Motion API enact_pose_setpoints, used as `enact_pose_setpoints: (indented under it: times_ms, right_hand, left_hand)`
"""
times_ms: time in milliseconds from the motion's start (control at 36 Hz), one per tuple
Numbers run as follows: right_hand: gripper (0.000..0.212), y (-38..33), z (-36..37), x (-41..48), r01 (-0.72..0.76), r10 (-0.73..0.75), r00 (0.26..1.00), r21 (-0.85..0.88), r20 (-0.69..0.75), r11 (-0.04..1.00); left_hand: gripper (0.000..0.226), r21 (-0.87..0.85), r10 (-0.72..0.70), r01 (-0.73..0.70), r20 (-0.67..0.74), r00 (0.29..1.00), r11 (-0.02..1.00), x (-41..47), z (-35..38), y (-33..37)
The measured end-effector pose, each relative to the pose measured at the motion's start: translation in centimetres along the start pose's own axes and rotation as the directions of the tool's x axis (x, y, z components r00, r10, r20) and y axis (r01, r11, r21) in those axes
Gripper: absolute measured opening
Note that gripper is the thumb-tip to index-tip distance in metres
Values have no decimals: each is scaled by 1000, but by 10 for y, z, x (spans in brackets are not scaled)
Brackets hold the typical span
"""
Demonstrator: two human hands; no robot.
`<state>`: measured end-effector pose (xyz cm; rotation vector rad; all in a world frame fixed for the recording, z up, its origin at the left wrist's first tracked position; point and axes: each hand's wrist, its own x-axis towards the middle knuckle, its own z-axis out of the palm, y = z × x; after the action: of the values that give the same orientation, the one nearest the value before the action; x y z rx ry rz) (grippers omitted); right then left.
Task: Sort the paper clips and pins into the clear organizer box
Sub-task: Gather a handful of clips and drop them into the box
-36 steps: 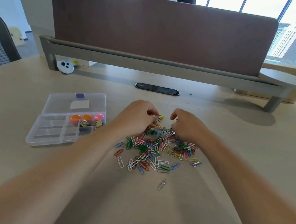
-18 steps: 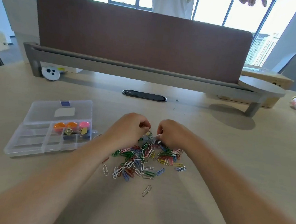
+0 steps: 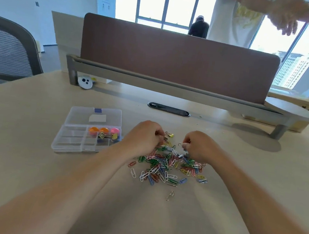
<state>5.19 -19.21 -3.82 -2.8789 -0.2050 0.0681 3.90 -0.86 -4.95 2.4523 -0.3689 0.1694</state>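
Observation:
A heap of coloured paper clips (image 3: 168, 165) lies on the desk in front of me. My left hand (image 3: 144, 136) rests on the heap's far left edge with its fingers curled down into the clips; what the fingertips hold is hidden. Just above the heap's far right side, my right hand (image 3: 198, 145) pinches a small silver clip (image 3: 181, 145). The clear organizer box (image 3: 72, 143) stands open to the left, its lid laid back. Round orange and pink pins (image 3: 103, 130) and several binder clips (image 3: 108, 136) fill its right compartments.
A yellow binder clip (image 3: 170, 135) lies beyond the heap, and one loose clip (image 3: 170, 195) lies nearer me. A brown divider (image 3: 174, 62) on a grey rail crosses the back of the desk. A person (image 3: 235, 17) stands behind it. A mesh chair (image 3: 9, 52) stands far left.
Both hands stay at the heap's far edge, working at the clips. My right hand now holds a small silver clip just above the heap. My view has shifted, and the person behind moved their arms.

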Motion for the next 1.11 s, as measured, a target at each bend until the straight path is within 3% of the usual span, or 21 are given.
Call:
enact_pose_setpoints:
  times_ms: [250,389,583,861,1111]
  right_hand:
    - [31,-50,-1,-12,19,-17,999,91,-27,996]
    - [11,-90,2,-16,81,-83,996,133,13,988]
    - [5,-131,18,0,160,-173,984,241,31,957]
    - [8,-154,40,22,187,-189,982,315,-25,930]
    - [23,-151,40,26,65,-76,997,446,9,893]
  left_hand:
    - [15,-9,-23,22,-64,998,1000,-32,-41,-18]
    - [5,-35,-106,102,-122,987,994,-46,-65,-41]
    - [8,9,-161,164,-139,977,986,-60,-87,-75]
    - [9,73,-117,127,-132,984,989,-55,-80,-101]
    - [10,154,-6,23,-108,994,988,-53,-64,-109]
